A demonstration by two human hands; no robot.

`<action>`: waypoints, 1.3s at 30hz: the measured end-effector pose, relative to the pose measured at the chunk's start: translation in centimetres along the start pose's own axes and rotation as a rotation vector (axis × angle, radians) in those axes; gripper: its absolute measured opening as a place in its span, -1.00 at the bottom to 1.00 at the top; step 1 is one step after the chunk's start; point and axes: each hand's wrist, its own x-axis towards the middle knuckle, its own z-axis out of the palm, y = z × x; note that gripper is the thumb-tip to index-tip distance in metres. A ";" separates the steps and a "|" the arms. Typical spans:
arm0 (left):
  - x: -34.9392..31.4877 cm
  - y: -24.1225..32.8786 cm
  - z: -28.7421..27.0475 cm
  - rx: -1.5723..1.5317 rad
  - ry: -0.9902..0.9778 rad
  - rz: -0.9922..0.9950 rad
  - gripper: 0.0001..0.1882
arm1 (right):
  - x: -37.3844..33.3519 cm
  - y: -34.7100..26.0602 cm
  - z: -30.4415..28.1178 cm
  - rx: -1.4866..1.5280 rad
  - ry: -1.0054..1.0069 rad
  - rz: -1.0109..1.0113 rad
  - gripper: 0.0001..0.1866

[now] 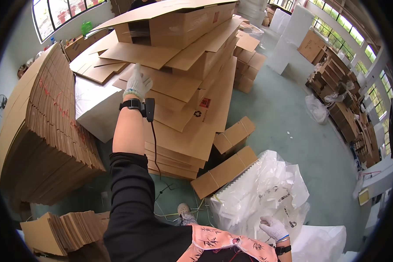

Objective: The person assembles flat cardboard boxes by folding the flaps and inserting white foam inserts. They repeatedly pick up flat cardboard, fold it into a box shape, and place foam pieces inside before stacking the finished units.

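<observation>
My left hand (138,83), in a white knitted glove, reaches forward over a tall stack of flat brown cardboard sheets and cartons (170,83). It is open, one finger stretched out and the thumb apart, with nothing visible in it. Whether it touches the nearest cardboard flap, I cannot tell. Low at the right, my right hand (273,228), also gloved in white, hangs open with loosely bent fingers. Clear plastic wrap around white foam pieces (266,192) lies beside and under it. No held thing shows there.
Bundled flat cartons (52,113) rise at the left, with a smaller cardboard stack (65,231) below. A white block (98,102) stands between the piles. Two strapped carton bundles (225,172) lie by the foam. Loose straps (179,214) cross the floor near my foot.
</observation>
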 end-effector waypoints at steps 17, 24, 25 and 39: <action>-1.3 -6.0 8.6 -0.328 -0.127 0.057 -0.65 | 4.2 4.9 3.8 -0.090 -0.150 0.065 -0.35; -22.9 -10.4 6.3 -0.234 -0.047 0.094 -0.65 | 11.8 3.5 2.8 0.021 -0.194 -0.360 -0.40; -26.7 -10.7 5.3 -0.192 -0.067 0.101 -0.66 | 13.4 3.9 3.2 0.088 -0.178 -0.465 -0.42; -78.6 -9.8 2.6 0.207 0.561 0.155 -0.54 | 12.5 -6.2 9.7 1.873 -1.650 -0.480 -0.03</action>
